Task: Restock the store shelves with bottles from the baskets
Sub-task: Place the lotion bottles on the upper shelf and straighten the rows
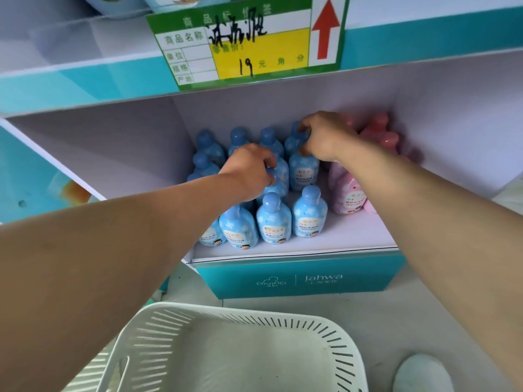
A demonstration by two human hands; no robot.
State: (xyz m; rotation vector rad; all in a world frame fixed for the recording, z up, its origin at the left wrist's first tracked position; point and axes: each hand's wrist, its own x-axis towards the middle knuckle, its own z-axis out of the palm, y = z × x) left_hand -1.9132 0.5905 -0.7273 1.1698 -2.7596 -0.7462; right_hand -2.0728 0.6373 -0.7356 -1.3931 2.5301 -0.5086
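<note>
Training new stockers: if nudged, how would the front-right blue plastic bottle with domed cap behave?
The blue plastic bottle stands upright on a wide base, so it probably slides before tipping. Its glossy surface may be slippery. The neighbouring blue bottle leftward would likely stop it.

A white-walled shelf bay (424, 114) with teal front edging has a green and yellow price card (246, 41) with a red arrow fixed to the ledge above, and a teal base panel (300, 278) printed "Jahwa" below, standing on a pale grey floor (396, 321) in soft, even light.
</note>
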